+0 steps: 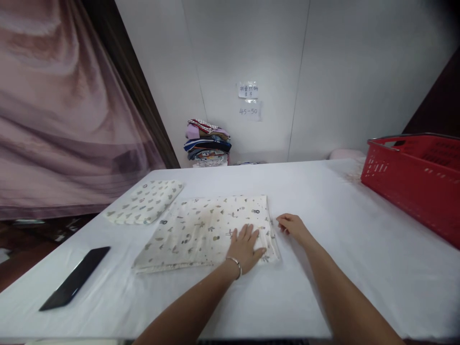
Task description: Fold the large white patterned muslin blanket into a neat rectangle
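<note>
A folded cream cloth (pixel 201 225) printed with small plants and figures lies flat on the white table, its layered edges showing at the front and right. My left hand (pixel 245 249), with a silver bangle at the wrist, rests palm down near the cloth's right side, fingers stretched out. Just beyond the cloth's right edge is my right hand (pixel 290 225), its fingers curled in and nothing visible between them. To the left lies a smaller folded cream cloth (pixel 147 201) with a grey-green leaf-like print.
A black flat slab (pixel 76 278) lies at the table's front left. On the right stands a red plastic basket (pixel 409 167). A stack of folded clothes (pixel 207 143) is at the back by the wall, and a pink curtain (pixel 72 115) hangs left.
</note>
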Tool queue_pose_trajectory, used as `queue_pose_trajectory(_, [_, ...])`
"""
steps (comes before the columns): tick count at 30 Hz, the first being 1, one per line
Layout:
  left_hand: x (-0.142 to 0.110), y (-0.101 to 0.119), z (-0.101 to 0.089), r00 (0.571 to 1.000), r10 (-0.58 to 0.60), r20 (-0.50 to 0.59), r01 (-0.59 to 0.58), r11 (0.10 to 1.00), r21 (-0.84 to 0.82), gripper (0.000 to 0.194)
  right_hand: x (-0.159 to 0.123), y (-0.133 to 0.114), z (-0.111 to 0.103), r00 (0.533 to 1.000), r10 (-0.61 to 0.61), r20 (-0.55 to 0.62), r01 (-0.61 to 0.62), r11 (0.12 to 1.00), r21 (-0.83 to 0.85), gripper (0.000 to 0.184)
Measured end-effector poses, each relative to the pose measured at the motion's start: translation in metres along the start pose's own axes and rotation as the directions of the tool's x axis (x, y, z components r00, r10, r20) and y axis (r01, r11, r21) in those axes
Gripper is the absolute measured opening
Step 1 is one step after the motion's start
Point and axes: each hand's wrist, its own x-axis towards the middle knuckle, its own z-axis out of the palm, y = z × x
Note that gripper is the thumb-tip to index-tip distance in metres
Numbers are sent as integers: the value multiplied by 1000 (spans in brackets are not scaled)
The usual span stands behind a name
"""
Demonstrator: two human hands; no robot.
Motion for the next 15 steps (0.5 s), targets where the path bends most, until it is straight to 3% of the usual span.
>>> queue_pose_trajectory(5, [1,0,-2,999,-16,41,17,1000,-21,72,47,-33,8,985,113,-128,-101,990,96,17])
queue_pose_trajectory(8, [0,0,-1,999,-21,47,22,999,-26,71,80,-39,21,974,193,-122,-183,979,86,19])
queue_pose_trajectory(15, [-3,0,-2,999,-15,34,17,998,-60,70,116,-35,37,963,259,-79,-247,959,137,61])
